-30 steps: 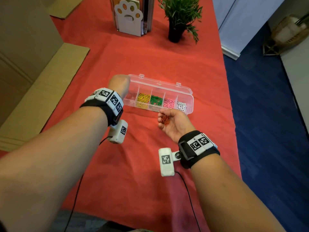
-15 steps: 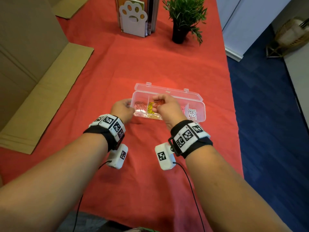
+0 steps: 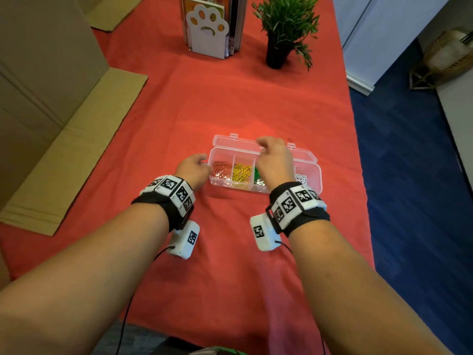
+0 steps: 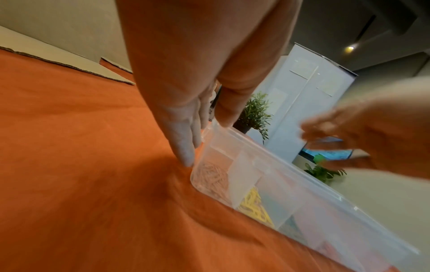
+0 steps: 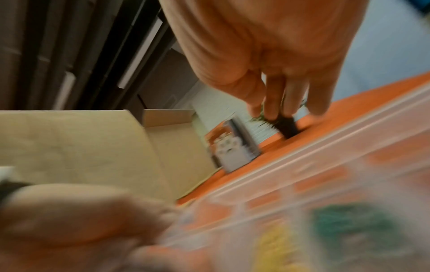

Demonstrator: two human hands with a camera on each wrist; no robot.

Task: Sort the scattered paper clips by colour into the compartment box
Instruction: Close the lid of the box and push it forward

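While the red tablecloth (image 3: 230, 103) carries everything, the compartment box (image 3: 313, 172) lies near the person with its lid (image 3: 240, 143) laid back, so each colour stays reachable. Left hand (image 3: 193, 169) presses straight fingers against the box's left end, apparently steadying it. Right hand (image 3: 275, 162) hovers over the middle compartments, fingers loosely curled, seemingly empty. Orange paper clips (image 3: 221, 170) fill the leftmost compartment, yellow paper clips (image 3: 242, 172) the next.

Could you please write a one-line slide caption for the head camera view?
Left hand steadies the open compartment box of colour-sorted paper clips while the right hand reaches toward its lid.
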